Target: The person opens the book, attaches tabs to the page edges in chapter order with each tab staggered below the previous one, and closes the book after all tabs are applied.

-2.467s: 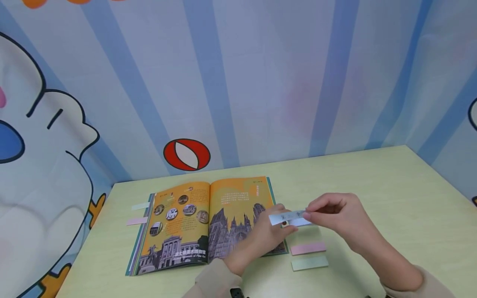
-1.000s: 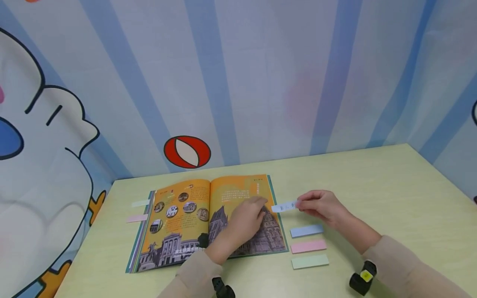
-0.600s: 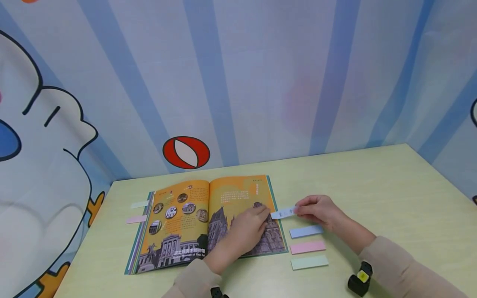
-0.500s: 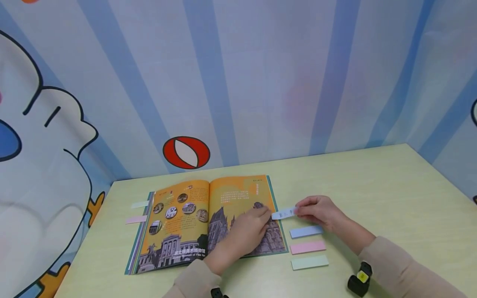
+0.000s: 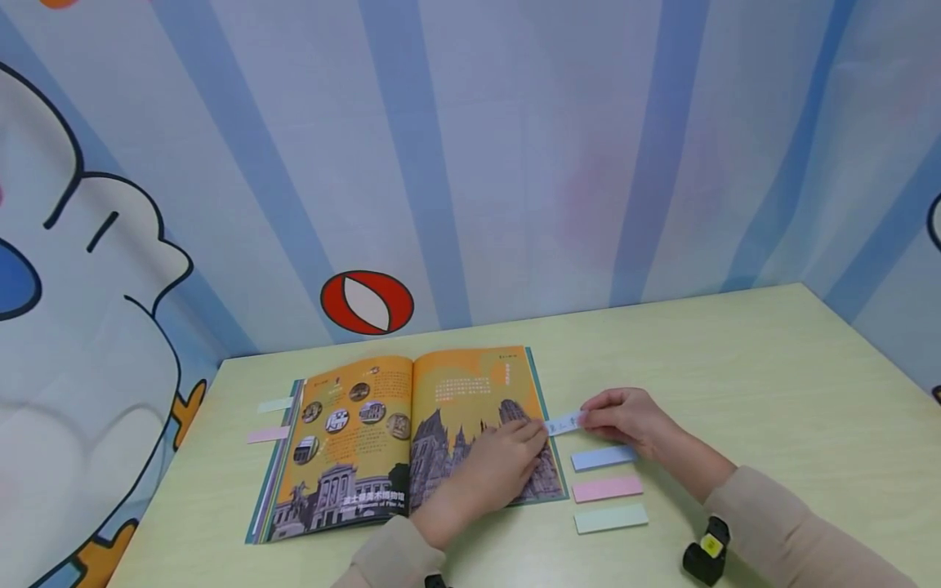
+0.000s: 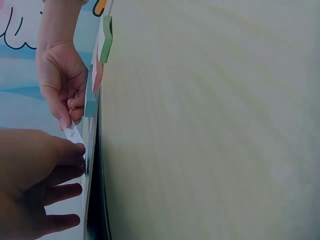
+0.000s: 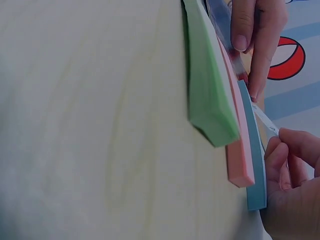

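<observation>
An open picture book (image 5: 456,371) with orange pages lies on the table. My right hand (image 5: 626,418) pinches the outer end of a pale blue sticky note strip (image 5: 564,423) with handwritten characters. The strip's other end meets the right edge of the right page. My left hand (image 5: 500,464) rests on that page with fingertips at the strip's inner end. In the left wrist view its fingers (image 6: 65,192) are extended, one touching the strip. In the right wrist view the strip (image 7: 265,119) spans between both hands.
Right of the book, sticky note pads lie in a column: blue (image 5: 603,457), pink (image 5: 608,487) and green (image 5: 611,518). A pale green tab (image 5: 275,404) and a pink tab (image 5: 268,434) stick out from the book's left edge. A striped curtain (image 5: 515,163) hangs behind the table.
The strip came off the blue pad, which my left hand held and which now lies on the table. My right hand brought the strip to the page edge; my left fingertips slid right onto its end.
</observation>
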{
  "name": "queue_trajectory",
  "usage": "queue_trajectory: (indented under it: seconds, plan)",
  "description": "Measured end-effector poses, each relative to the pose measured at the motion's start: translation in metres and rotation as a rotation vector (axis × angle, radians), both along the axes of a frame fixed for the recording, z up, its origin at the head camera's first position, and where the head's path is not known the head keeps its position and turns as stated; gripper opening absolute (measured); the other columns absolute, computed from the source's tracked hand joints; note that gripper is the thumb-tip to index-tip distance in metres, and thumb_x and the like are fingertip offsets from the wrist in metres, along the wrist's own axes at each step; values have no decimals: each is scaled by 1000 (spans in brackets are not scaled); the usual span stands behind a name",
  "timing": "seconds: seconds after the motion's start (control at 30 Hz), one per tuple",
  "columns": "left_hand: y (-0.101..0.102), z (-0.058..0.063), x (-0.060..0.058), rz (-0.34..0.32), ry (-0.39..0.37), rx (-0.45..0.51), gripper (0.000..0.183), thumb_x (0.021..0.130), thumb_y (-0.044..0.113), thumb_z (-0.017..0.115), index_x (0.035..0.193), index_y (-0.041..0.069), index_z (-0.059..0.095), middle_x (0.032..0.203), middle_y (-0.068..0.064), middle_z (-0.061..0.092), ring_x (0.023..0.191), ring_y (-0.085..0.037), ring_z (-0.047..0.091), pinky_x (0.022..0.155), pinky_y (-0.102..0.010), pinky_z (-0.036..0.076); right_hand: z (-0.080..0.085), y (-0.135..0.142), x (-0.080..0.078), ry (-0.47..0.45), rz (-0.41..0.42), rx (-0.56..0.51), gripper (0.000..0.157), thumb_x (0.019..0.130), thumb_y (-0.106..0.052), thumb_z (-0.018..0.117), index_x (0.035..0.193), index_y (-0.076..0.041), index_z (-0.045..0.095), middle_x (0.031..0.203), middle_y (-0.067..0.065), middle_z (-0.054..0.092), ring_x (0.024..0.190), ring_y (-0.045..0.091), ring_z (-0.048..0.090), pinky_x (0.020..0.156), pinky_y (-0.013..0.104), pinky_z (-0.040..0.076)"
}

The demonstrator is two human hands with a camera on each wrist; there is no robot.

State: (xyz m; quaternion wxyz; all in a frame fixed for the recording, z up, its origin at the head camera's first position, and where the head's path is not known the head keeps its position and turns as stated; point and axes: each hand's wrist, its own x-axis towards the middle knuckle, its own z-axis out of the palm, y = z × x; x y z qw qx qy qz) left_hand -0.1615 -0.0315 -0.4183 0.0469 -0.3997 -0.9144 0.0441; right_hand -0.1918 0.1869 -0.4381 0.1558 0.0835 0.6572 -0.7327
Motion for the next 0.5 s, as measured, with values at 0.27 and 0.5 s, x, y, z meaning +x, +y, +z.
queue_trajectory:
  seconds: [0.27, 0.5]
  plan:
    - [2, -3, 1, 56, -79, -80, 48, 98, 38, 44, 139, 13, 45, 143, 1, 43, 128, -18, 41, 96, -42, 42, -2, 3, -8, -12, 42, 120, 21, 81, 1, 69, 101, 8, 65, 77, 4, 66, 62, 10, 63, 60, 23, 53]
    - [2, 1, 2, 80, -148, -130, 51, 99, 39, 41, 143, 14, 39, 147, 1, 36, 132, -17, 36, 99, -44, 39, -3, 4, -13, -25, 93, 203, 26, 81, 2, 68, 105, 10, 63, 81, 8, 67, 64, 13, 64, 61, 25, 54]
